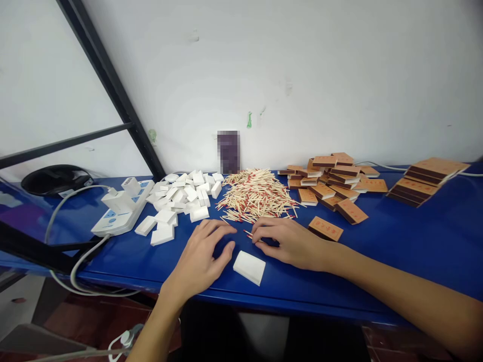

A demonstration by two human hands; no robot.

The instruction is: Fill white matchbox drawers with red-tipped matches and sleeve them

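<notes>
White box (249, 267), single, on the blue table (426, 236), taken as clock centre: left hand (202, 254) at ten o'clock, just beside it, thumb and fingers spread wide with nothing between; right hand (289, 242) at two o'clock, fingertips narrowed on a few matches (248, 234), red heads pointing toward nine. Match heap (260, 196), loose, at twelve; white box pile (190, 192) between ten and eleven; orange-brown matchboxes (345, 171), partly stacked, between one and two; power strip (121, 221) farther out at ten.
</notes>
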